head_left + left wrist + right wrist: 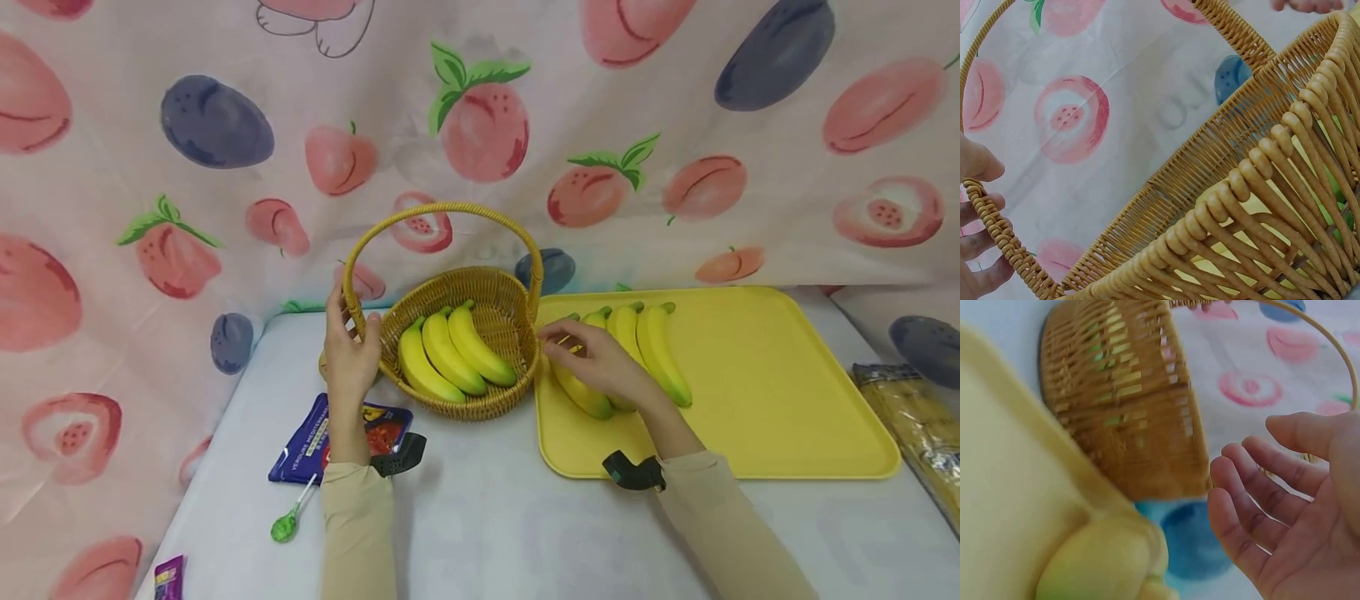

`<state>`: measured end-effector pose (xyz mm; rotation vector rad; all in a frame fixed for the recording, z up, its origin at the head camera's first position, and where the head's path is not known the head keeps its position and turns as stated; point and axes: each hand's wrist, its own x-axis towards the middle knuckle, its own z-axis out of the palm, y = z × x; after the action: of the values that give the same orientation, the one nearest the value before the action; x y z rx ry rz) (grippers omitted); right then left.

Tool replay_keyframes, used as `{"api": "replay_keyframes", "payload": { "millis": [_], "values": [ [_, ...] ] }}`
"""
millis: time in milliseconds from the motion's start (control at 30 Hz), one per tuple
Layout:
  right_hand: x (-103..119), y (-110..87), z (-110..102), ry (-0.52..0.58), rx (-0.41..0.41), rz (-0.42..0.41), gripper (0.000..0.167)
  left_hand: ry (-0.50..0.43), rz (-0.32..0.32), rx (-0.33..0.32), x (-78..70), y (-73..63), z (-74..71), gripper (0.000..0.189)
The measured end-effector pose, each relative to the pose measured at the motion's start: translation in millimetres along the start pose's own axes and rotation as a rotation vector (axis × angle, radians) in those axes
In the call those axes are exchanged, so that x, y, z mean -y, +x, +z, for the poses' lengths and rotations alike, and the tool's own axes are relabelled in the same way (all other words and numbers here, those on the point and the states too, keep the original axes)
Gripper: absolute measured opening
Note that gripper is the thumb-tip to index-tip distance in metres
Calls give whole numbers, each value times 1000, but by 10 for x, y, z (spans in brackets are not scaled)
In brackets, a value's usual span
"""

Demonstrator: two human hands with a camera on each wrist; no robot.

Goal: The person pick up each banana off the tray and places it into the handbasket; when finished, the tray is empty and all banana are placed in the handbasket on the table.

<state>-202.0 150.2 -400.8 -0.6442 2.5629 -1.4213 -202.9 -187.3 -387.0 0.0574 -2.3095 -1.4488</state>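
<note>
A wicker basket (480,408) with a tall hoop handle (442,208) stands on the white table, its opening tipped toward me. Three bananas (452,352) lie side by side inside it. My left hand (351,358) grips the handle low on its left side, with thumb and fingers on opposite sides of it in the left wrist view. At the basket's right rim, my right hand (596,358) is held with loosely bent fingers and an empty palm, as the right wrist view shows. Below that hand, several more bananas (663,354) lie on a yellow tray (787,383), partly hidden by it.
Left of the basket lies a blue printed pouch (303,450), partly under my left forearm. A green lollipop (285,527) and a purple packet (168,577) are nearer me. A clear bag of yellowish food (911,417) lies beyond the tray. Fruit-print cloth (630,100) hangs behind.
</note>
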Motion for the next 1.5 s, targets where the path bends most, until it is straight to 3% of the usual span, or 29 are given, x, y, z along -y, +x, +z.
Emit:
{"api": "replay_keyframes", "payload": {
  "millis": [167, 300, 433, 767, 900, 1167, 1500],
  "values": [
    [-229, -219, -171, -10, -56, 91, 40, 5, -1, 1, 13, -14, 3, 63],
    [-387, -312, -333, -52, -138, 108, 40, 7, 19, -11, 12, -4, -10, 63],
    [-469, -359, -448, -88, -201, 123, 40, 28, 27, -17, 7, 21, -41, 63],
    [-615, -444, -581, -229, -277, 168, 40, 25, -32, -9, 36, 18, -71, 60],
    [-695, -465, -606, -241, -310, 201, 43, 18, -10, -11, 37, 6, -60, 61],
    [-834, -497, -596, -189, -305, 312, 64, 7, 3, -11, 18, -8, -28, 60],
    [-940, -521, -612, -183, -185, 458, 87, 3, -16, 1, 1, -7, -5, 61]
  ]
}}
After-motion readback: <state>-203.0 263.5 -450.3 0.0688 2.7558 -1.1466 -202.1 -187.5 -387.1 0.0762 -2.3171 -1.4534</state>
